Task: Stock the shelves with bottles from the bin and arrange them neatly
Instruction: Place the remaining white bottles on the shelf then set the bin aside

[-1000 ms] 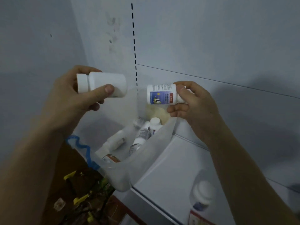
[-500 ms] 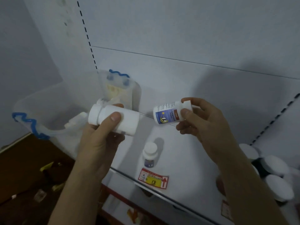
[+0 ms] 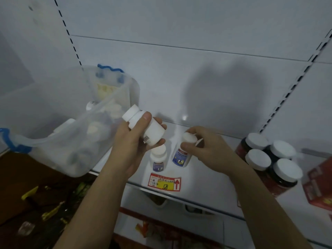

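My left hand grips a plain white bottle, tilted with its cap up and to the left, above the white shelf. My right hand holds a small white bottle with a blue label by its cap, upright at the shelf surface. Just left of it a second small blue-labelled bottle stands on the shelf, partly under the left hand's bottle. The clear plastic bin with blue handles sits on the shelf's left end and holds several more bottles.
Several dark jars with white lids stand grouped on the right of the shelf, with a red box beside them. A red and yellow price tag is on the shelf's front edge. The back panel rises behind; cluttered lower shelves and floor lie below.
The right hand has turned its blue-labelled bottle upright and lowered it to the shelf beside the standing one. The left hand has carried the white bottle rightward over the shelf.
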`<state>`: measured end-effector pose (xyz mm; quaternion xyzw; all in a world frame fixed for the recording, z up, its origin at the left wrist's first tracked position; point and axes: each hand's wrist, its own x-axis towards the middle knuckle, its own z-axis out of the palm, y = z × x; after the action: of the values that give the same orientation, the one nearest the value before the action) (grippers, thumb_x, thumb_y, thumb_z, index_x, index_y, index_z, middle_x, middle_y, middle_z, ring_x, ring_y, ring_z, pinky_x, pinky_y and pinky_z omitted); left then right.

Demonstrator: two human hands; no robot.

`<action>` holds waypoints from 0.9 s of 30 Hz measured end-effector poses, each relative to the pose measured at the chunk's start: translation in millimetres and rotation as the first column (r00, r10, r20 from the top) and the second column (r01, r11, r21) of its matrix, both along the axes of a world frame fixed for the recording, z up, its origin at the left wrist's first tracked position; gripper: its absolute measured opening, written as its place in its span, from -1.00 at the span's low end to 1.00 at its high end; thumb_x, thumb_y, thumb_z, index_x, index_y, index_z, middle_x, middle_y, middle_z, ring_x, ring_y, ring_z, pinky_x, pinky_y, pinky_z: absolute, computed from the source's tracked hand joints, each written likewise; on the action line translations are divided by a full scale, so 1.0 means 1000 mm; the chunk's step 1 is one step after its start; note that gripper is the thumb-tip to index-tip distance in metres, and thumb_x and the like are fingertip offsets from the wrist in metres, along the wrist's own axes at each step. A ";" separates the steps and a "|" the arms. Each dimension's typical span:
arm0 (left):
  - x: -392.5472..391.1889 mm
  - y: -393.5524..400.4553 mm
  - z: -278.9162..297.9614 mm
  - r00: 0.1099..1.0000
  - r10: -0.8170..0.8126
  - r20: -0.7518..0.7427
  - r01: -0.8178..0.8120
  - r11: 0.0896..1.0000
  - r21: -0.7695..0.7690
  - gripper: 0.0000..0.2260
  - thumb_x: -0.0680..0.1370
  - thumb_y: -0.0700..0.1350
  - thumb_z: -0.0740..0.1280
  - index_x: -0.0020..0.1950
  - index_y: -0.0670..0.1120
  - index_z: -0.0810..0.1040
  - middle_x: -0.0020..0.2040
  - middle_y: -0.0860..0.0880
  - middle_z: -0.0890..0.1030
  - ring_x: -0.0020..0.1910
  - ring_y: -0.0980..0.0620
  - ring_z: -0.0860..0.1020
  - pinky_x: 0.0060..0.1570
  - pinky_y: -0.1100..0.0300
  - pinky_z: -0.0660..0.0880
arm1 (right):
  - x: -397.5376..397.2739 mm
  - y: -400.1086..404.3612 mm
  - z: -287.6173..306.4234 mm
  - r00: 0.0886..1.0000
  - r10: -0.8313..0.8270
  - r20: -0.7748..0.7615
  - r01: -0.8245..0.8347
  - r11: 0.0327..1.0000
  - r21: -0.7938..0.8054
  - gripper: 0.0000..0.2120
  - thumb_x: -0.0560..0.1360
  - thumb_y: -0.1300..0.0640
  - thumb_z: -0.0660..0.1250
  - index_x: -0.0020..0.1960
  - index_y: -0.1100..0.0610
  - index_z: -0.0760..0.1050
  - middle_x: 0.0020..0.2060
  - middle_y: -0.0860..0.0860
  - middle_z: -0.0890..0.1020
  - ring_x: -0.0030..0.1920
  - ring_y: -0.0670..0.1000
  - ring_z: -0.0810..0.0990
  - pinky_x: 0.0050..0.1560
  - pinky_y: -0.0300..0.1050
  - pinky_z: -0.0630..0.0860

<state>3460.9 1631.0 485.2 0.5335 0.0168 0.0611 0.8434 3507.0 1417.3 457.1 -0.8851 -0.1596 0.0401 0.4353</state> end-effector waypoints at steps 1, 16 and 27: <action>0.000 0.001 0.001 1.000 -0.005 -0.004 0.005 1.000 0.012 -0.85 0.48 0.01 0.39 -0.03 -0.02 0.55 -0.05 -0.13 0.67 0.04 -0.15 0.67 -0.17 -0.02 0.63 | -0.001 0.002 -0.002 1.000 0.004 0.008 -0.004 0.999 -0.040 -0.82 0.52 -0.04 0.45 0.07 -0.12 0.51 -0.06 -0.19 0.59 -0.14 -0.14 0.58 -0.16 -0.23 0.47; 0.006 0.018 0.003 0.999 -0.054 -0.006 0.054 0.998 0.010 -0.75 0.47 0.02 0.39 0.06 -0.08 0.52 -0.08 -0.13 0.67 -0.03 -0.13 0.68 -0.37 0.15 0.58 | -0.006 0.022 -0.013 0.984 0.132 -0.120 -0.160 0.950 -0.268 -0.66 0.55 0.04 0.44 0.25 -0.14 0.40 0.16 -0.15 0.52 -0.06 -0.18 0.52 -0.15 -0.38 0.40; 0.008 0.025 0.006 0.986 -0.147 -0.083 0.128 0.972 -0.198 -0.54 0.50 0.28 0.22 0.12 -0.07 0.56 -0.08 -0.23 0.64 -0.05 -0.21 0.65 -0.38 0.11 0.58 | -0.013 0.020 0.006 0.990 0.104 -0.090 -0.125 0.951 -0.282 -0.37 0.52 -0.15 0.42 0.50 -0.17 0.25 0.31 -0.12 0.47 0.09 -0.13 0.53 0.04 -0.23 0.46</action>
<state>3469.0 1656.2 490.9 0.4518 0.0266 -0.0255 0.8914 3494.5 1436.9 463.4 -0.9259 -0.1870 0.1209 0.3051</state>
